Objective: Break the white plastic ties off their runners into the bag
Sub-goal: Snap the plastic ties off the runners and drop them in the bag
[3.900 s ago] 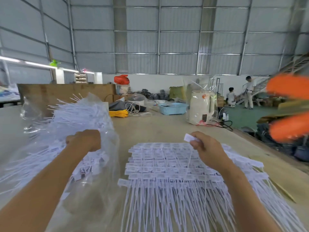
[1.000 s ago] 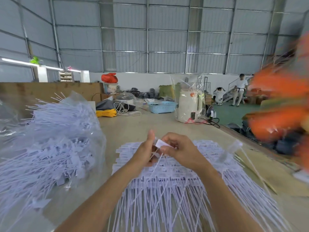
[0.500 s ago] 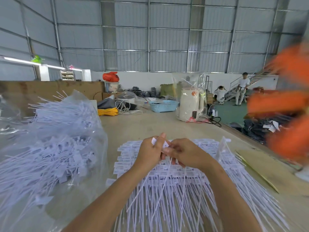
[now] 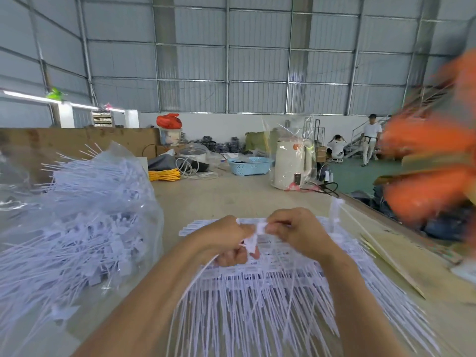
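A thick stack of white plastic ties on runners (image 4: 270,287) lies on the table in front of me, tails pointing toward me. My left hand (image 4: 226,239) and my right hand (image 4: 296,230) meet above its far end. Both pinch the white tag heads of a few ties (image 4: 258,231) between thumbs and fingers, and their thin tails hang down from the left hand. At my left stands a clear plastic bag (image 4: 85,222) stuffed with loose white ties.
A cream kettle-like appliance (image 4: 289,163) wrapped in film, a blue basket (image 4: 248,164), yellow cord (image 4: 164,174) and cables sit at the table's far end. A bare runner (image 4: 336,210) sticks up right of my hands. Blurred orange objects (image 4: 432,171) fill the right edge. Two people are far back.
Earlier my left hand was at the bag and the right held a tie alone. The hands then came together over the stack and now grip the tie heads slightly lower and further apart.
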### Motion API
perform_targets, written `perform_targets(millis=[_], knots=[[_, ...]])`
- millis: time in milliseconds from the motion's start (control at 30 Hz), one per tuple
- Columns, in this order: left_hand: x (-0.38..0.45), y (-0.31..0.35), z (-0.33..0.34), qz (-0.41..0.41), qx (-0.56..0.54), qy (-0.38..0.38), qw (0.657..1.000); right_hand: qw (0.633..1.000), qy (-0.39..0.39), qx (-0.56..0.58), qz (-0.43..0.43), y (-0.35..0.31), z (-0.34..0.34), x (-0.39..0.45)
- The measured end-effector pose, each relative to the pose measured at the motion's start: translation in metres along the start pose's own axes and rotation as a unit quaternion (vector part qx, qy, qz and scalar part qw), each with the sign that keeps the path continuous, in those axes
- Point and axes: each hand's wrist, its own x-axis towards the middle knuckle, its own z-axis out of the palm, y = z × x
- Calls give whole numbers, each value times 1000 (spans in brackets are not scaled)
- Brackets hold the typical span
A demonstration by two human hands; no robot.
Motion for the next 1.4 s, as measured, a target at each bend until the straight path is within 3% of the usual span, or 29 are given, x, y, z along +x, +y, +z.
perform_targets(millis=[67,100,200,333,433,567,700,833,967,1100,1167,1200,1233,1300,1333,1400], knots=[[-16,-3,-17,27,-52,-69,996,997,64,-18,33,16,-20,-6],[-22,-5,-24,52,-71,-54,995,994,106,-2,40,22,-28,-9],[-39,-3,-43,129,-107,70,983,979,202,14,37,24,-31,-7],[-62,-10,-93,180,-55,230,955,984,167,-22,50,12,-25,-7],[-68,-38,-142,62,132,324,935,986,154,-5,63,3,-28,-10],[-56,-92,-175,-106,304,225,920,988,139,-22,60,3,-25,-11],[-40,-129,-187,-118,395,254,875,989,129,-48,61,4,-23,-14],[-34,-143,-191,-156,499,350,777,988,130,-31,76,5,-22,-14],[-34,-134,-185,-172,438,430,770,989,128,-12,70,4,-21,-12],[-37,-86,-160,-244,487,407,733,992,118,17,45,4,-22,-11],[-38,-53,-133,-212,541,425,694,993,102,42,37,4,-23,-11],[-36,-38,-116,-151,560,450,679,993,92,60,35,4,-24,-11],[-32,-26,-97,-55,549,472,687,994,81,68,33,4,-23,-10],[-22,-9,-52,176,411,432,783,995,64,64,29,6,-21,-9],[-16,-6,-30,245,325,369,836,996,59,61,29,8,-19,-8],[1,-9,9,272,259,236,896,996,52,58,39,16,-19,-9]])
